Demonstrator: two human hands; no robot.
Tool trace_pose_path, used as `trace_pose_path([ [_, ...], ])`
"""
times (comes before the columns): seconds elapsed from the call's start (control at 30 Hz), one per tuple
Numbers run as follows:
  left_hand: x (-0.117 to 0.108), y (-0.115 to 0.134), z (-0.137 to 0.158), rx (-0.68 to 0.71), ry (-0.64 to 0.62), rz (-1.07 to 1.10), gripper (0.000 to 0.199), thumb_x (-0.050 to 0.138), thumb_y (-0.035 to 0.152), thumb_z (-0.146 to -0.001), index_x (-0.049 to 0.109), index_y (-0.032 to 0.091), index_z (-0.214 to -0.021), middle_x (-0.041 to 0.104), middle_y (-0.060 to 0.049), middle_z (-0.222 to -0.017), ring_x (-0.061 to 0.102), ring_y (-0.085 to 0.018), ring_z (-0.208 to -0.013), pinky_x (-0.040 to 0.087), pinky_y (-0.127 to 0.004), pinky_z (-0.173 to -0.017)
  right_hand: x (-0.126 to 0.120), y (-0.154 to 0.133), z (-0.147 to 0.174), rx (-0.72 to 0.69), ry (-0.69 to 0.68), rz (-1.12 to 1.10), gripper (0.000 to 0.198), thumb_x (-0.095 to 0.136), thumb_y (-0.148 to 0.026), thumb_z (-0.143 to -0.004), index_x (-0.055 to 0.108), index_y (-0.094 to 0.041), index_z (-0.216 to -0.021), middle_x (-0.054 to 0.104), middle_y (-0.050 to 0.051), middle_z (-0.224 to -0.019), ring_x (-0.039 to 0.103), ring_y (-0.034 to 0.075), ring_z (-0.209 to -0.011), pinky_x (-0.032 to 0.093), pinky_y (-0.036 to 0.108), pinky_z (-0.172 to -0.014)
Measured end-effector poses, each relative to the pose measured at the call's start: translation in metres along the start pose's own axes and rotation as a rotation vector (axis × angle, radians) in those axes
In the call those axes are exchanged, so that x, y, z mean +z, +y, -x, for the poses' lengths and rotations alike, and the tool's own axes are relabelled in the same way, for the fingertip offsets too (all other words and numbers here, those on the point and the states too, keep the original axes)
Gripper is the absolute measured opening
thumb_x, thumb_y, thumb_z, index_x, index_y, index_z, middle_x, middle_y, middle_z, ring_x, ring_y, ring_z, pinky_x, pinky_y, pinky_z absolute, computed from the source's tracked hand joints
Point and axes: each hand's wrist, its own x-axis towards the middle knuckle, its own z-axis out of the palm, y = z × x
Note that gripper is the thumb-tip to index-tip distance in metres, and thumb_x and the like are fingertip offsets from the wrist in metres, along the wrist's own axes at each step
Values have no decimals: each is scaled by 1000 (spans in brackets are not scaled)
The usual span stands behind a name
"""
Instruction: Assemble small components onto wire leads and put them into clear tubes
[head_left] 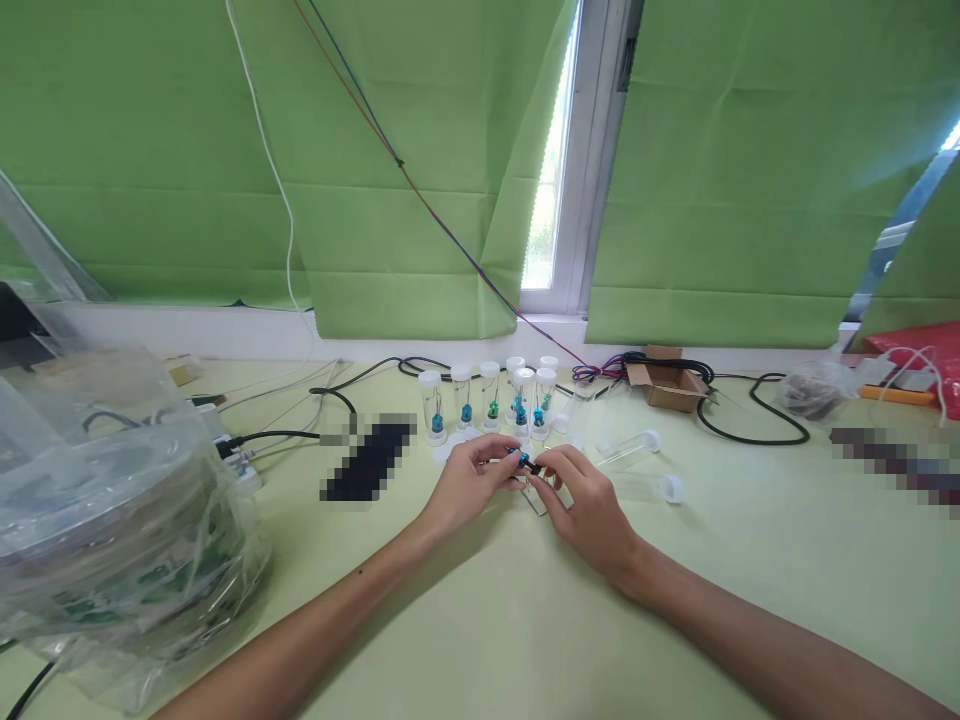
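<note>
Close together at mid-table, both hands have their fingers pinched on one small blue-and-black part (527,462). My left hand (474,482) grips its blue end. The fingertips of my right hand (589,508) close on the black end. Fingers cover much of the part, so its exact kind is unclear. A thin bent metal piece (537,503) shows just below the fingertips. Right behind the hands stand several clear tubes (490,385) with white caps, upright, holding small blue or green parts with wires.
Clear tubes with a white cap (672,489) lie right of my hands. An open cardboard box (670,388) and black cable (780,440) sit at the back right. On the left are a plastic-wrapped reel (150,560) and a blurred dark object (369,460).
</note>
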Motion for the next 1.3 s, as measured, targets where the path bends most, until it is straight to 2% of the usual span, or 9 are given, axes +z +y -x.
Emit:
trace_pose_path([
  [0.13, 1, 2, 1, 9, 3, 17, 30, 73, 38, -74, 67, 17, -95, 66, -4, -86, 71, -22, -83, 60, -37, -78, -1, 0, -2, -12, 10, -6, 10, 49, -17, -94, 54, -22, -102, 59, 7, -96, 60, 21, -86, 50, 34, -73],
  [0.4, 0, 0, 1, 9, -2, -75, 34, 74, 32, -73, 63, 17, -102, 65, -10, -104, 72, -22, -80, 58, -40, -79, -1, 0, -3, 0, 69, -40, 11, 49, -14, -94, 54, -22, -100, 59, 6, -91, 59, 19, -82, 50, 31, -71],
  [0.67, 2, -3, 5, 73, -5, -209, 32, 68, 29, -78, 58, 18, -107, 68, -7, -93, 70, -21, -77, 58, -38, -75, 0, 1, -3, 94, 100, -96, 9, 55, -16, -91, 56, -21, -98, 62, 4, -85, 60, 17, -75, 50, 30, -69],
  [1.03, 3, -3, 7, 160, 52, -327, 25, 66, 25, -78, 59, 18, -102, 68, -4, -86, 68, -18, -71, 57, -32, -68, -1, -4, -3, 227, 39, -222, 6, 55, -23, -91, 59, -19, -94, 65, 5, -85, 62, 18, -78, 52, 31, -71],
  [1.3, 5, -1, 10, 209, 77, -420, 22, 62, 26, -81, 59, 19, -102, 68, -4, -85, 67, -17, -68, 54, -27, -57, -2, -9, -4, 355, 2, -410, 10, 55, -30, -92, 57, -21, -95, 65, 4, -84, 64, 18, -75, 53, 31, -69],
])
